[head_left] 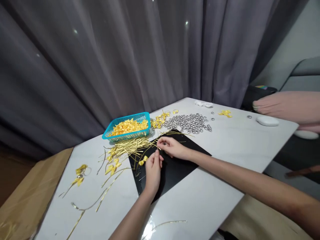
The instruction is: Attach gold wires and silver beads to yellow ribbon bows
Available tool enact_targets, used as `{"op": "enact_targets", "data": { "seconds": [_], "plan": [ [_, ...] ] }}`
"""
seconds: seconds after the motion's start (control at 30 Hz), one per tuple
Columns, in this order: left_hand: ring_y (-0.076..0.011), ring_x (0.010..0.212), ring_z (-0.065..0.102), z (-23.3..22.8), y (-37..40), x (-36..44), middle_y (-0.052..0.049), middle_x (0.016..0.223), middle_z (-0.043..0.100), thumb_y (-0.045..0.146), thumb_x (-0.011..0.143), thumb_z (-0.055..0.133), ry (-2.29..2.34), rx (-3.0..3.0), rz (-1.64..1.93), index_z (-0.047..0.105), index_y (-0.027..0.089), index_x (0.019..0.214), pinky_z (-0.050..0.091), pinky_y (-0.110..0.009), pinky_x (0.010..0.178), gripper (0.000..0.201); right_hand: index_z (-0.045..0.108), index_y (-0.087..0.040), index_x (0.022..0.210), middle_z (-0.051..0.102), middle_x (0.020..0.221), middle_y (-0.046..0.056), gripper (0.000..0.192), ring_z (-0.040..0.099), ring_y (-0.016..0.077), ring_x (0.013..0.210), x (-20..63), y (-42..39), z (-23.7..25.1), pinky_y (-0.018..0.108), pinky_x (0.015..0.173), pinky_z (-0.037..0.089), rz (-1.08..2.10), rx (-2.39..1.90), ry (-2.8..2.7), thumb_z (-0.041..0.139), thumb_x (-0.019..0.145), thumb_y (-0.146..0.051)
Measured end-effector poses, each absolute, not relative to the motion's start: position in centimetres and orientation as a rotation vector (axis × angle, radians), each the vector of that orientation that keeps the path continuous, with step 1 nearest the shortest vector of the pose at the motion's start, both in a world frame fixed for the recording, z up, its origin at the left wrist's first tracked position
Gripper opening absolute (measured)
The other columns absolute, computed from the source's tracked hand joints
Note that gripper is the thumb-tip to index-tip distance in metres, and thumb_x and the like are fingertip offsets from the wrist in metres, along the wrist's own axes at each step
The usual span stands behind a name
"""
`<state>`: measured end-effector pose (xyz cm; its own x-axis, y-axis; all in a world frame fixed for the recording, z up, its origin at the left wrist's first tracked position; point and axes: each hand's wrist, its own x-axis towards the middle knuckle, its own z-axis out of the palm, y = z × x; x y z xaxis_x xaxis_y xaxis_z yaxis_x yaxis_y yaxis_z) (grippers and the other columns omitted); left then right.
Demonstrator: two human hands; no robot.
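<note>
Over the black mat (175, 173), my left hand (153, 166) is closed in a pinch, thumb upward. My right hand (172, 146) pinches just above it, almost touching, at the near end of the gold twist ties (132, 146). A thin gold tie seems to run between the fingertips, though it is too small to make out surely. Beside my left hand lies a yellow ribbon bow (143, 161). Behind the ties stands a turquoise basket (106, 135) full of yellow ribbon bows (130, 126). Silvery round beads (191, 122) spread beyond the mat.
Loose gold ties (110, 190) and more bows (113, 167) lie on the white table (200, 206). A white oval object (267, 121) sits near the right edge. A cardboard box (42, 180) adjoins the left edge; a grey curtain (137, 60) hangs behind.
</note>
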<state>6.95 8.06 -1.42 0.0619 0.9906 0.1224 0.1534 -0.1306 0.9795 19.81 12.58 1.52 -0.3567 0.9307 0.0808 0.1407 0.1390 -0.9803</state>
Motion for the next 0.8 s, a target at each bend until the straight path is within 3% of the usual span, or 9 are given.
{"op": "enact_targets", "data": {
  "seconds": [0.17,0.53,0.7,0.8],
  "plan": [
    [-0.0123,0.053,0.045,-0.3,8.4,5.2,0.003,0.054,0.047,0.045,0.086,0.045,1.070,1.750,0.907,0.058,0.018,0.070,0.034,-0.024,0.054,0.034,0.053,-0.015,0.076,0.038,0.041,-0.011,0.024,0.031,0.0028,0.029,22.8,15.1,2.7,0.015,0.030,0.024,1.321,-1.074,-1.661,0.061,0.077,-0.038],
    [-0.0156,0.058,0.055,-0.3,8.6,3.7,-0.001,0.063,0.066,0.038,0.089,0.042,1.240,2.168,0.796,0.066,0.021,0.069,0.036,-0.027,0.060,0.035,0.057,-0.013,0.069,0.043,0.043,-0.008,0.019,0.033,0.0022,0.030,27.9,16.6,2.9,0.017,0.030,0.020,1.088,-1.282,-1.494,0.069,0.071,-0.028],
    [-0.0182,0.062,0.053,-0.6,8.3,3.7,-0.006,0.063,0.067,0.039,0.087,0.048,1.351,2.354,0.840,0.070,0.022,0.072,0.034,-0.027,0.059,0.032,0.055,-0.016,0.083,0.058,0.062,-0.005,0.019,0.034,-0.0001,0.031,25.6,14.9,2.7,0.016,0.030,0.023,1.006,-1.219,-1.418,0.057,0.082,-0.035],
    [-0.0168,0.056,0.049,-0.9,8.1,3.9,-0.006,0.055,0.064,0.040,0.088,0.048,1.343,2.670,0.884,0.071,0.022,0.068,0.030,-0.027,0.053,0.035,0.061,-0.013,0.085,0.068,0.076,0.001,0.027,0.037,0.0002,0.030,23.3,12.9,2.4,0.017,0.029,0.027,1.197,-1.149,-1.579,0.061,0.078,-0.039]
  ]
}}
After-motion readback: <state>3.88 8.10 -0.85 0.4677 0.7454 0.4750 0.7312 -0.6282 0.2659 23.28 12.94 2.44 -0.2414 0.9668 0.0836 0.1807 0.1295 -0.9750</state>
